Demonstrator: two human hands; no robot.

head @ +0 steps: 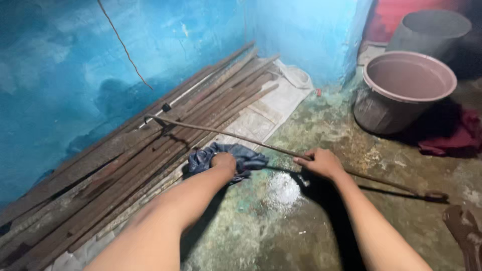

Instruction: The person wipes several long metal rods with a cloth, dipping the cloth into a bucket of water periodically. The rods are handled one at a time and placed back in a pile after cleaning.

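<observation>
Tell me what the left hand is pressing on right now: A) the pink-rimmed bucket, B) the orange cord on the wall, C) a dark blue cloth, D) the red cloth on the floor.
C: the left hand sits on a crumpled dark blue cloth beside the stack of rusty rods, while the right hand grips a long thin rod.

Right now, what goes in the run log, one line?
left hand: pressing blue cloth | right hand: gripping long rusty rod | beside: rusty rod stack
</observation>
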